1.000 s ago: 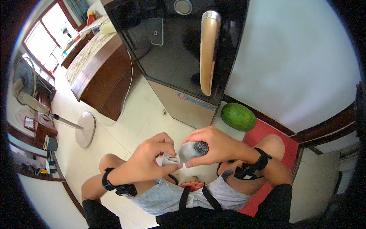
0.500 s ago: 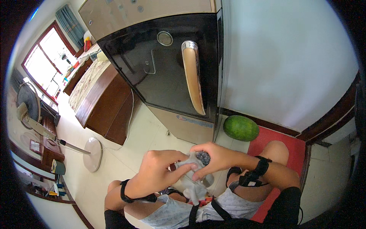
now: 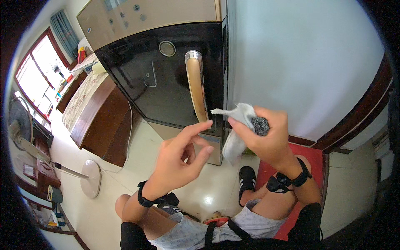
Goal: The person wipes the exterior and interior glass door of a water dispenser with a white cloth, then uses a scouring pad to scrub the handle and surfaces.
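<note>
One pale cloth (image 3: 235,147) — one scourer (image 3: 260,126)

Black sleeves (image 3: 134,237), black wristbands (image 3: 143,196) bearing small boxy devices (image 3: 278,184), pale patterned shorts (image 3: 181,233), black shoes (image 3: 247,178) with white stripes

no words or numbers are legible; small round symbols (image 3: 122,14) stand on the cabinet's top panel (image 3: 175,18), a pale mark (image 3: 147,76) on its dark door (image 3: 137,98).
</note>
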